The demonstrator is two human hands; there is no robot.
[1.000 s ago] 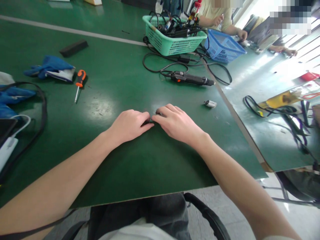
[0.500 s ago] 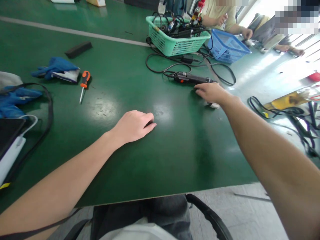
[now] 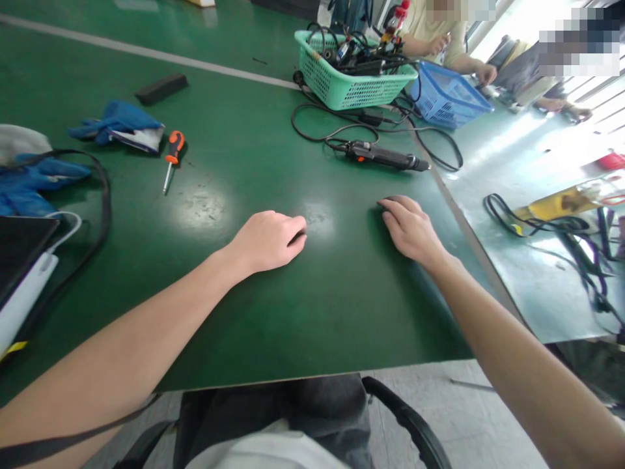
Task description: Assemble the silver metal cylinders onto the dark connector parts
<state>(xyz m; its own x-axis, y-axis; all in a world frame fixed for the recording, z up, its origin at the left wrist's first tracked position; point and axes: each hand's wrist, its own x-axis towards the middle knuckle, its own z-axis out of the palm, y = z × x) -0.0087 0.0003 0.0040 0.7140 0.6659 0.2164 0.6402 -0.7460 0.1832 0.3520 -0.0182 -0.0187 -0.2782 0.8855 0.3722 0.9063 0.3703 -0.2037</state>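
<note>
My left hand [image 3: 271,241] rests on the green table [image 3: 303,319], its fingers curled under and the thumb close against the index finger. A dark gap shows between them; what it holds, if anything, is hidden. To the right, my right hand [image 3: 409,228] is palm down with its fingers together and bent toward the tabletop. A dark edge shows at its fingertips, and I cannot make out what lies beneath. Beyond this hand, and apart from it, lies a black electric screwdriver [image 3: 388,157] with an orange switch and a cable.
An orange-and-black screwdriver [image 3: 174,153], blue gloves [image 3: 120,122] and a black block [image 3: 161,89] lie left. Behind are a green basket [image 3: 342,91] of cables and tools and a blue basket [image 3: 452,98]. A yellow bottle [image 3: 551,202] stands right; people sit beyond.
My right hand has drawn back toward me, away from the electric screwdriver's tip. A small pale thing under that hand is no longer visible. My left hand keeps its pose; the view has shifted slightly.
</note>
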